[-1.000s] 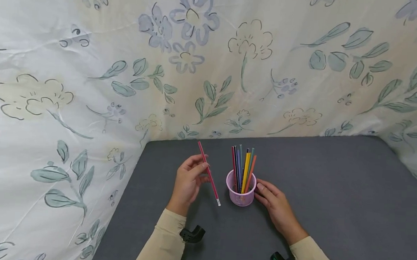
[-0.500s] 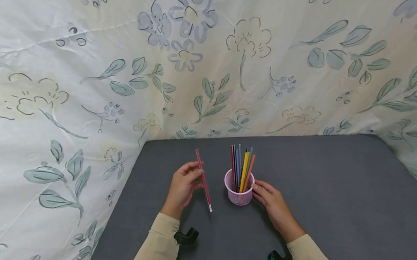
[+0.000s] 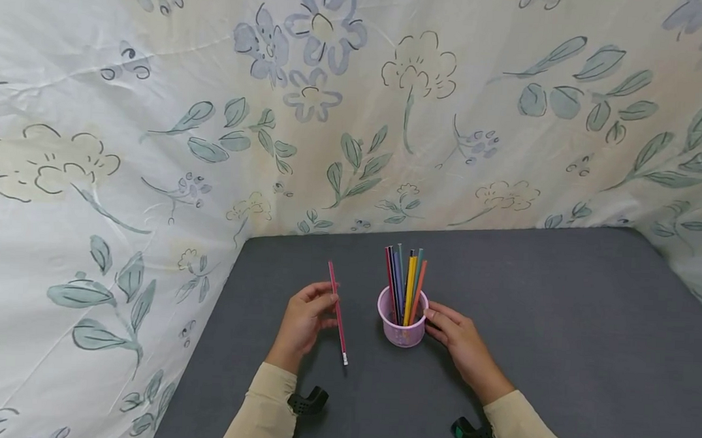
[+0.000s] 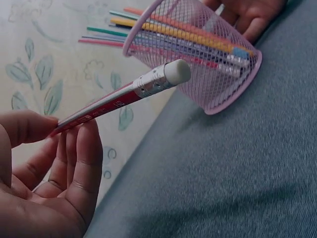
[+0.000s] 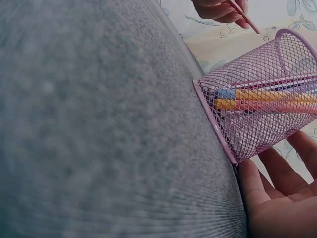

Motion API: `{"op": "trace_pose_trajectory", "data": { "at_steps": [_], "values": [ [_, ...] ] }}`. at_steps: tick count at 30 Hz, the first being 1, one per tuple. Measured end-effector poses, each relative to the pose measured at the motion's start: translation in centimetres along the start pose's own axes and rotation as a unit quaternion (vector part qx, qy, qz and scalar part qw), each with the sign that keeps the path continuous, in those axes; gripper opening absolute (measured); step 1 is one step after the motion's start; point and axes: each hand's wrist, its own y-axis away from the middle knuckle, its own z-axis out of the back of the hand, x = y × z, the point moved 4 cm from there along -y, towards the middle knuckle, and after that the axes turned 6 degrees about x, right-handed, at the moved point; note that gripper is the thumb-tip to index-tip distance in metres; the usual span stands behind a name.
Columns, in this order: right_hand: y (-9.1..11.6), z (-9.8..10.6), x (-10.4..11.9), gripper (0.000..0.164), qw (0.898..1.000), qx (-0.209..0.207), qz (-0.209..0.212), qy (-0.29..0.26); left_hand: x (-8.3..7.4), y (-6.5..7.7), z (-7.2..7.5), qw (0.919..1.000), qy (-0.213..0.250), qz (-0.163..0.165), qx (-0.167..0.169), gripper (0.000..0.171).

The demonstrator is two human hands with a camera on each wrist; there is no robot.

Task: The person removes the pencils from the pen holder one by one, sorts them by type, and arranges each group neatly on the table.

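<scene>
In the head view my left hand (image 3: pixel 302 321) pinches a red pencil (image 3: pixel 337 316) between thumb and fingertips, above the table to the left of the cup. The pencil slants, its white eraser end low and towards me; the left wrist view shows that eraser (image 4: pixel 177 72) and silver ferrule up close. A pink mesh pencil cup (image 3: pixel 403 335) stands upright on the table, holding several coloured pencils (image 3: pixel 409 287). My right hand (image 3: pixel 463 348) rests against the cup's right side, fingers loosely extended. In the right wrist view its fingertips (image 5: pixel 299 141) lie along the mesh wall.
The dark grey tabletop (image 3: pixel 575 333) reaches back to a floral curtain (image 3: pixel 413 150), which also hangs along the left and right. Black wrist cameras (image 3: pixel 309 401) sit at both cuffs, close over the table.
My left hand has moved left and towards me with the red pencil, away from the cup, and the pencil stands a little steeper. My right hand stays at the cup.
</scene>
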Motion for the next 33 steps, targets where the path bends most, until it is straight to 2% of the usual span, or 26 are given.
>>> {"op": "trace_pose_trajectory", "data": {
  "at_steps": [10, 18, 27, 33],
  "values": [
    [-0.1, 0.3, -0.3, 0.052, 0.999, 0.016, 0.025, 0.011, 1.2, 0.0, 1.0, 0.9961, -0.075, 0.047, 0.001, 0.039],
    [0.0, 0.4, -0.6, 0.051, 1.0, 0.009, 0.019, 0.018, 1.4, 0.4, 2.0, 0.9913, -0.115, 0.062, -0.012, 0.033],
    [0.0, 0.4, -0.7, 0.049, 0.999, 0.005, 0.035, 0.019, 1.2, 0.7, 2.5, 0.9838, -0.162, 0.075, -0.019, 0.032],
    [-0.1, 0.2, -0.9, 0.048, 0.998, 0.015, 0.05, 0.019, 0.9, 1.1, 3.1, 0.9755, -0.201, 0.079, -0.043, 0.031]
  ]
}}
